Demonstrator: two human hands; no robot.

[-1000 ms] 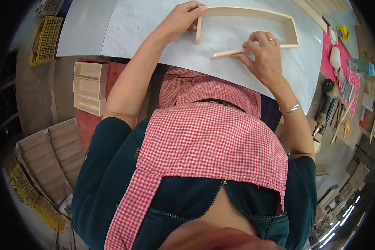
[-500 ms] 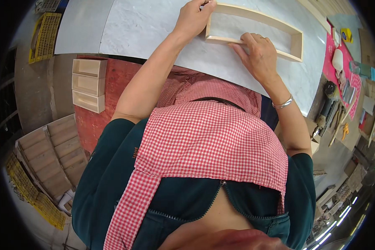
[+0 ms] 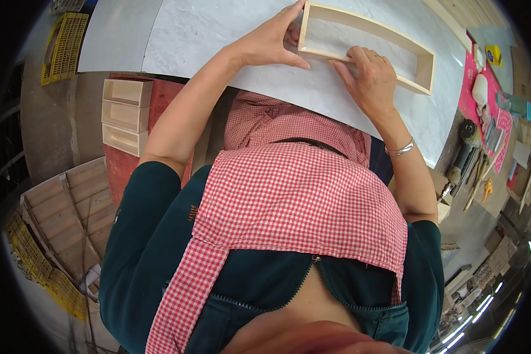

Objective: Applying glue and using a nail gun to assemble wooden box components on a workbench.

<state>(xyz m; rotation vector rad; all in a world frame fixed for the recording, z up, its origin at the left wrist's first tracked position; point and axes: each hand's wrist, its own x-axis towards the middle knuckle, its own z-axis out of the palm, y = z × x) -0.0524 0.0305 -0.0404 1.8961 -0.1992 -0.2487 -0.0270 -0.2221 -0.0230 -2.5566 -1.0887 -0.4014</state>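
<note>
A long, pale wooden rectangular frame [image 3: 369, 26] stands on the grey marbled tabletop [image 3: 218, 23], whose surface shows through its middle. My left hand [image 3: 271, 41] is at the frame's left end, thumb spread wide toward me and the forefinger reaching to the far left corner; the other fingers curl partly out of sight beside the end piece. At the near long side, my right hand [image 3: 369, 79] pinches the rail, with the thumb on the outer face and the fingers bent over the top edge. A silver bracelet [image 3: 400, 147] circles my right wrist.
Several small open wooden boxes [image 3: 124, 118] are stacked on a red board [image 3: 159, 103] at left. Yellow plastic crates [image 3: 65, 50] stand beyond. At right, tools, a white bottle [image 3: 481, 88] and orange-handled scissors [image 3: 488, 190] lie near a pink cloth [image 3: 467, 76].
My left hand has loosened from the frame's left end and opened, its thumb swinging toward me. The frame has shifted slightly right and toward me, with my right hand still on its near rail.
</note>
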